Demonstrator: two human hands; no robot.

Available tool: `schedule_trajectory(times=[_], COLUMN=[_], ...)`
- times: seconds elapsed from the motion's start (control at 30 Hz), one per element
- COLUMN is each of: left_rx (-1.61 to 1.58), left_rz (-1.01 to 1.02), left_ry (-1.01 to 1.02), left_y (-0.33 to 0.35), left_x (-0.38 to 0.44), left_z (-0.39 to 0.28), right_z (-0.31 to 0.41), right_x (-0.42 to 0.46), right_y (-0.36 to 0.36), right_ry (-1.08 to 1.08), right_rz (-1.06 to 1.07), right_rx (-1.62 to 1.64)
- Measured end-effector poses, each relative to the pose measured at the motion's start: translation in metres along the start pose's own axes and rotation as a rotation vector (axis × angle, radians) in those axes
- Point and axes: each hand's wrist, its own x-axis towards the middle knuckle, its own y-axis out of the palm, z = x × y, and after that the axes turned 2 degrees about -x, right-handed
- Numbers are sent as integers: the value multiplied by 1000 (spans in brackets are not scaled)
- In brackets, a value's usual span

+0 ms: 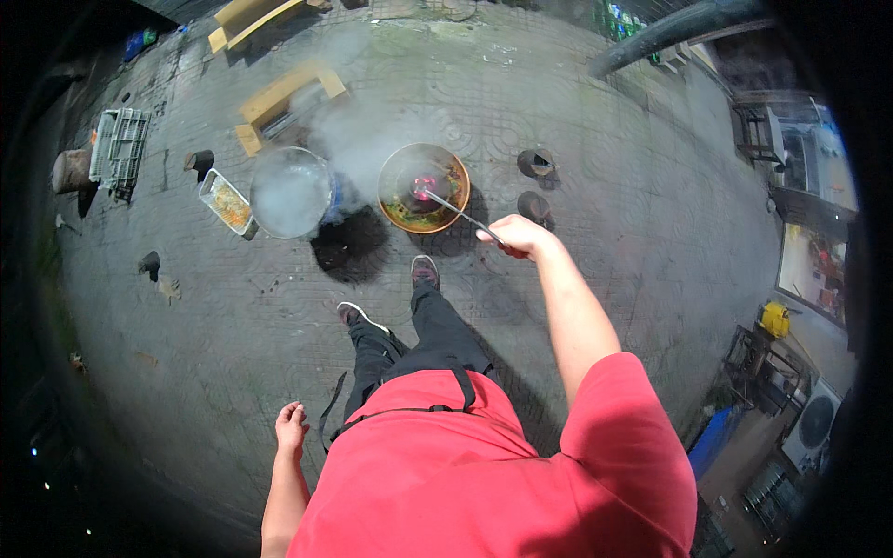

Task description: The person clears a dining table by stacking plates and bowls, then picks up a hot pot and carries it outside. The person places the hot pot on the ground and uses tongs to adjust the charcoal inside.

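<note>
My right hand (520, 237) is shut on the end of a pair of long metal tongs (464, 215), whose far end reaches over a round, copper-coloured basin (462, 169). Glowing pink-red embers (423, 187) show there at the tips; the basin's inner wall is stained green and brown. Left of the basin, a large round vessel (290, 192) with a pale, hazy top gives off steam or smoke. A white plastic basket (227, 202) with orange and pale bits touches or nearly touches that vessel. My left hand (291, 422) hangs low beside my body, fingers loosely curled, with nothing visible in it.
An opened cardboard box (279, 101) lies behind the steaming vessel. Dark cylindrical lumps (536, 163) sit on the pavement right of the basin, others at the left. A dark wet patch (350, 244) is near my feet. Stacked plastic crates (120, 150) stand at far left, an outdoor air-conditioning unit (813, 425) at right.
</note>
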Motion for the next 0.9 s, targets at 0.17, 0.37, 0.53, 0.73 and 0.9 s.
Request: schedule_trajectory(times=[0.17,0.37,0.53,0.73,0.9], left_rx=[-49,-58,-46,-8,7], left_rz=[-5,-12,-40,65,91], left_ry=[37,26,-12,119,254], left_y=[5,-2,-18,-12,-11], left_x=[-2,-10,-10,37,58], left_z=[-17,-16,9,-14,-40], right_z=[13,23,2,-48,-68], right_x=[119,176,124,58,9], right_y=[25,50,60,33,69], right_ry=[-18,133,123,37,-61], right_rz=[-205,-213,-41,396,437], right_rx=[-236,-690,528,1515,1609])
